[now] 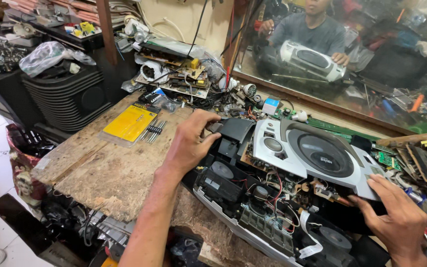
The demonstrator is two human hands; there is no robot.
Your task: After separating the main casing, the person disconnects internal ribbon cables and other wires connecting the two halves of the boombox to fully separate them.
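An opened portable stereo (pixel 253 198) lies on the worn wooden workbench (pixel 105 173), its wires, speaker and circuit parts showing. Its silver top panel with a round black disc lid (pixel 317 153) is lifted and tilted above the body. My left hand (pixel 191 141) grips the black left end of that panel. My right hand (pixel 396 217) holds the panel's right edge, fingers curled under it.
A yellow blister pack (pixel 129 122) and several small black screwdriver bits (pixel 153 130) lie at the bench's far left. Circuit boards (pixel 181 76) and loose parts are piled at the back. A large mirror (pixel 352 54) leans behind. A black speaker cabinet (pixel 67 96) stands left.
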